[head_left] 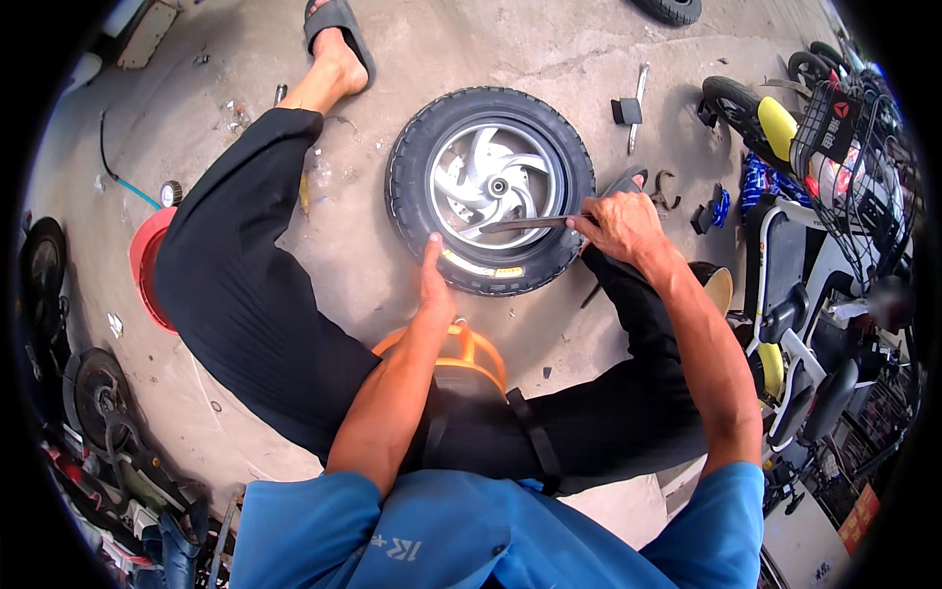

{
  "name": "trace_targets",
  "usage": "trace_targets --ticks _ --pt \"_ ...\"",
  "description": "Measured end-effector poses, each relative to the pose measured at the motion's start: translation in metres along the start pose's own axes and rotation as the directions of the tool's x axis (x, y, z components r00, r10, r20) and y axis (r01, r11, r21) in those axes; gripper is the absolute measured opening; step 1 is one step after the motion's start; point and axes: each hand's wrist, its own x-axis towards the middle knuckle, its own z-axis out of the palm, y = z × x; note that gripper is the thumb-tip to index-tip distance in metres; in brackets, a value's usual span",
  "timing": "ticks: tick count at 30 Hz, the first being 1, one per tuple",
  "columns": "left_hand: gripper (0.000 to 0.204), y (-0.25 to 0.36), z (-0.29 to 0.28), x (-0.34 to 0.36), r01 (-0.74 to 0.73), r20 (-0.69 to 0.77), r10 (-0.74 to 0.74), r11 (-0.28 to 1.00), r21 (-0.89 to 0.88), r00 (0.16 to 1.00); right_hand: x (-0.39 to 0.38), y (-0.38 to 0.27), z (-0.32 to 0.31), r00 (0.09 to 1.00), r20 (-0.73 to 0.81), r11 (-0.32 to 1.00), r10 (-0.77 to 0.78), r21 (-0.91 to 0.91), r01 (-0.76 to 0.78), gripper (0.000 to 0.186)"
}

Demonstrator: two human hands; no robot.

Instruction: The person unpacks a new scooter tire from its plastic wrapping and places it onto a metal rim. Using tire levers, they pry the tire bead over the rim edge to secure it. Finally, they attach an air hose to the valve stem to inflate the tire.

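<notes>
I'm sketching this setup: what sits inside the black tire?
A silver spoked wheel; the right hand holds a bar over its near side. The black tire hides its own cavity.

Open floor (520,49) beyond tyre (418,182), flanking legs (245,231) — obstacles

The tyre (412,191) before me looks like matt rubber, rough-treaded at its edge, smoother on the sidewall. Inside it, the rim (471,188) is smooth, shiny metal; across it, the lever (535,224) in my right fingers (587,224) is duller metal. Beneath the tyre, the floor (579,74) is rough, matt concrete.
</notes>
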Motion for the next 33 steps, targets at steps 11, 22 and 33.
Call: trace_targets --ticks 11,22,33 --pt "0.073 0.018 -0.007 0.026 -0.122 0.042 0.119 0.988 0.090 0.992 0.092 0.033 0.047 0.959 0.181 0.971 -0.216 0.147 0.190 0.046" --pt "0.072 0.032 -0.005 0.029 -0.122 0.078 0.117 0.991 0.056 0.990 0.130 0.029 0.078 0.938 0.081 0.904 -0.336 0.307 0.297 0.049" --pt "0.065 0.033 -0.011 0.028 -0.242 -0.044 0.260 0.939 0.244 0.965 0.119 -0.019 0.043 0.962 0.055 0.960 -0.267 0.105 0.260 0.044"
